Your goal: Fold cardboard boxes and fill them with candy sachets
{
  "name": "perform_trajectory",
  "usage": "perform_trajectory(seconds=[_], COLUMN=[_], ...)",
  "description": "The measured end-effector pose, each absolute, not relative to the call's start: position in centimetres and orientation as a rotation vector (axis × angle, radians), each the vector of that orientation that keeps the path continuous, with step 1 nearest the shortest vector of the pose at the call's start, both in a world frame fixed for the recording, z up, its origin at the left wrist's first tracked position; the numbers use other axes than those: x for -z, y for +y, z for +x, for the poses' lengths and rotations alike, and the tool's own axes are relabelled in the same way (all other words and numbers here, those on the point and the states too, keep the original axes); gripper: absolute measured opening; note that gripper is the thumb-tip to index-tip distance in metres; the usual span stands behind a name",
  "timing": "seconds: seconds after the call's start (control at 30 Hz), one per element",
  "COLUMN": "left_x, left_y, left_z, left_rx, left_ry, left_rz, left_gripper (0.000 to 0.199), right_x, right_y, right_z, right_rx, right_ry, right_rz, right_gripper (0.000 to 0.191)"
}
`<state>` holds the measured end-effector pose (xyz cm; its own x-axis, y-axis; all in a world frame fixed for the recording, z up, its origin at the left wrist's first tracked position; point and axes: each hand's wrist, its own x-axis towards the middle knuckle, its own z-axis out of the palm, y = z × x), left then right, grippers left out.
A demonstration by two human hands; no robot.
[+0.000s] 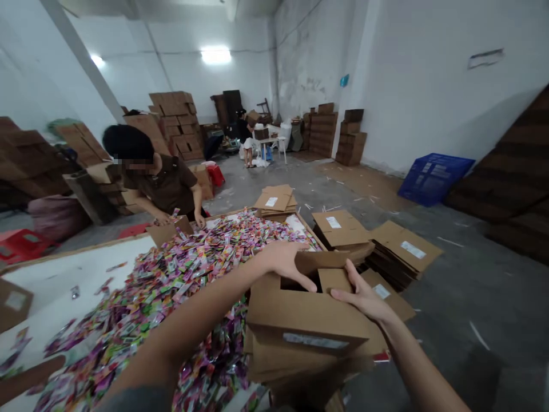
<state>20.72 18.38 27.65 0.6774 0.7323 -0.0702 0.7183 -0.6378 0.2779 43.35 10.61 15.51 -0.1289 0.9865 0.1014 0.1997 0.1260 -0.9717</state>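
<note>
A brown cardboard box (309, 315) stands in front of me with its top open, resting on a stack of flattened cardboard. My left hand (285, 260) lies over its left side, thumb and fingers spread around the opening; I see nothing between them. At the right end, my right hand (366, 297) grips the box, thumb on the near edge and fingers by a raised inner flap (334, 279). A white label (315, 341) shows on the box's near side. Left of it spreads a heap of small colourful wrapped packets (171, 280).
Folded cartons (405, 246) are stacked at the right, more (274, 198) at the table's far edge. Across the white table (132, 252), a co-worker (163, 183) handles a small box (169, 230). Another person's forearm (32, 377) enters lower left. A blue crate (435, 177) stands on the floor.
</note>
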Motion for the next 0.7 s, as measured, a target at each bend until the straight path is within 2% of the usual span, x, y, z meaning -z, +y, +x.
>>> perform_trajectory(seconds=[0.1, 0.23, 0.4, 0.5, 0.57, 0.63, 0.7], left_x=[-26.4, -22.7, -21.4, -21.9, -22.6, -24.0, -26.3], left_y=[16.2, 11.9, 11.1, 11.8, 12.1, 12.0, 11.2], left_z=[20.2, 19.2, 19.9, 21.6, 22.6, 22.4, 20.1], left_rx=[0.042, 0.023, -0.097, -0.035, 0.032, 0.015, -0.120], left_ry=[0.915, 0.897, 0.951, 0.981, 1.000, 1.004, 1.055], left_rz=[2.558, 2.717, 2.763, 2.769, 2.766, 2.770, 2.752], left_gripper=[0.128, 0.142, 0.137, 0.133, 0.132, 0.133, 0.132], right_x=[-16.2, -16.2, -14.8, -15.0, -15.9, -17.2, -18.5], right_y=[10.0, 9.1, 8.8, 9.0, 9.4, 10.2, 11.2], right_z=[43.6, 43.9, 44.9, 45.3, 45.5, 45.6, 45.9], right_rx=[-1.131, -1.200, -1.242, -1.425, -1.479, -1.509, -1.518], right_ry=[-1.553, -1.582, -1.472, -1.173, -0.948, -0.803, -0.745], right_rz=[-1.218, -1.268, -1.150, -1.077, -1.126, -1.164, -1.152], right_gripper=[0.107, 0.105, 0.106, 0.115, 0.115, 0.105, 0.086])
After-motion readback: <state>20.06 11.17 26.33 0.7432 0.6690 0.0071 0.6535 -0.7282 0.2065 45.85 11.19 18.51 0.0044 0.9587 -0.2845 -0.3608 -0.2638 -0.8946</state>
